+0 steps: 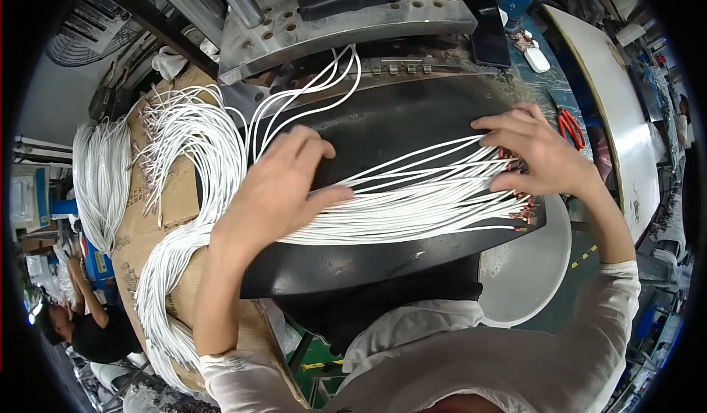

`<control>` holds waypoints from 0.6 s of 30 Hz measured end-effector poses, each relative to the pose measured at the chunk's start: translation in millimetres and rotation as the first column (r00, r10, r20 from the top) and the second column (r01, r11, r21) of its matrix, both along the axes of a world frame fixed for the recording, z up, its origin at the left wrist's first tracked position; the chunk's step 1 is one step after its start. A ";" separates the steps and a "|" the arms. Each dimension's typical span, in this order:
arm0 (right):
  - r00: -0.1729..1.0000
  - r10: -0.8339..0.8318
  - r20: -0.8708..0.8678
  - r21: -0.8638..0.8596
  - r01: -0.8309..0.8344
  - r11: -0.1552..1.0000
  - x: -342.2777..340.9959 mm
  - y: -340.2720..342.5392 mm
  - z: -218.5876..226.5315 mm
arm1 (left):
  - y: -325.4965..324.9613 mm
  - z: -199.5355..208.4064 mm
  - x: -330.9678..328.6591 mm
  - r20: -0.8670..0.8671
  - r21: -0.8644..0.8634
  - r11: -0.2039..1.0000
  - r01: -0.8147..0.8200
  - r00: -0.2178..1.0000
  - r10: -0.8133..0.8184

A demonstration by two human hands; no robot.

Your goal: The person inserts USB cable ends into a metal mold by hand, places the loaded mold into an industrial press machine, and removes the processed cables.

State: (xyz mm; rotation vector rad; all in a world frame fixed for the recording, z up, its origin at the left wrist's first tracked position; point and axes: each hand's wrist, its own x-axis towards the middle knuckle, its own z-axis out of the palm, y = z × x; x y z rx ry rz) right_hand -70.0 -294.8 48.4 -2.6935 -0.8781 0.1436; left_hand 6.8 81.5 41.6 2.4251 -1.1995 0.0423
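Observation:
A broad bundle of white cables [398, 203] lies across a black sheet [412, 122], its reddish-brown stripped ends pointing right. Above the bundle's left part is my left hand [276, 188], thumb stretched out over the cables and fingers bent, slightly blurred. At the cable ends, my right hand [541, 151] has its thumb and fingers spread apart over the upper strands; its palm hides some of the tips. Whether either hand presses on the cables cannot be made out. A few white cables [313, 92] run from the bundle's left up under the metal machine plate [346, 33].
More white cables [188, 126] loop over cardboard [180, 207] at left, beside a coiled cable bundle [99, 177]. Red-handled pliers [571, 129] and a white oval object [537, 61] lie at right. A pale round tub [541, 266] stands below. Another person [92, 332] works at far left.

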 end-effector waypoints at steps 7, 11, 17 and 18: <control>0.903 -0.223 -0.366 -0.043 0.223 0.974 51.5 14.6 11.1 | 1.4 -5.6 -18.5 -0.140 -0.013 0.998 0.061 0.988 -0.062; 0.847 0.094 -0.524 0.305 0.084 0.949 51.4 61.3 11.6 | 3.6 -25.2 -16.1 -0.120 -0.351 0.921 -0.169 0.984 0.135; 0.783 -0.168 -0.599 -0.054 0.170 0.984 61.0 65.1 43.6 | 11.6 -37.2 -11.7 -0.413 -0.580 0.601 -0.550 0.834 0.365; 0.802 -0.258 -0.538 -0.265 0.129 0.956 68.7 54.8 51.7 | 9.4 -37.6 -11.0 -0.262 -0.474 0.801 -0.365 0.927 0.267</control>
